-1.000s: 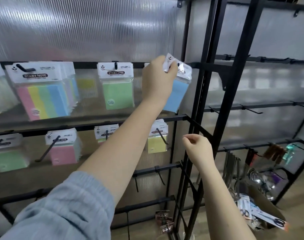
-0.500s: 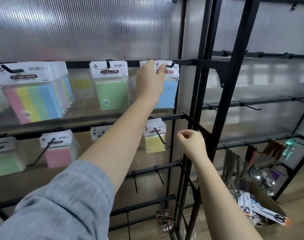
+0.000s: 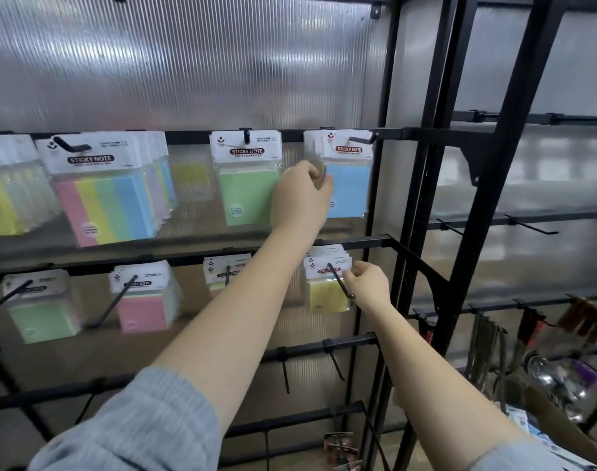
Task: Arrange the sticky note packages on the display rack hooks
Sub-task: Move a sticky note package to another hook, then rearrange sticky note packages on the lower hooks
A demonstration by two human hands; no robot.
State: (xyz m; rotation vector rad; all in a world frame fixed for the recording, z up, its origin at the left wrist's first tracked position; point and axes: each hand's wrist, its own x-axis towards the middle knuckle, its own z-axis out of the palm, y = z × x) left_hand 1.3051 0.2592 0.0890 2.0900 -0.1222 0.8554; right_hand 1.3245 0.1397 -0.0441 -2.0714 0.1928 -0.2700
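On the top rail, we are pinching the blue package (image 3: 349,188) with our left hand (image 3: 302,195); our right hand (image 3: 368,283), fingers loosely curled, is hovering empty.

Black display rack (image 3: 405,134), hooks (image 3: 339,278) hung with sticky note packages (image 3: 245,176).

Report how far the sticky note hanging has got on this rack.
Done: packs hang on the top and second rows, including the blue pack on its hook at the row's right end. In hand: the left hand touches that pack's edge; the right hand is at the yellow packs' hook. Left: the lower hooks hang bare.
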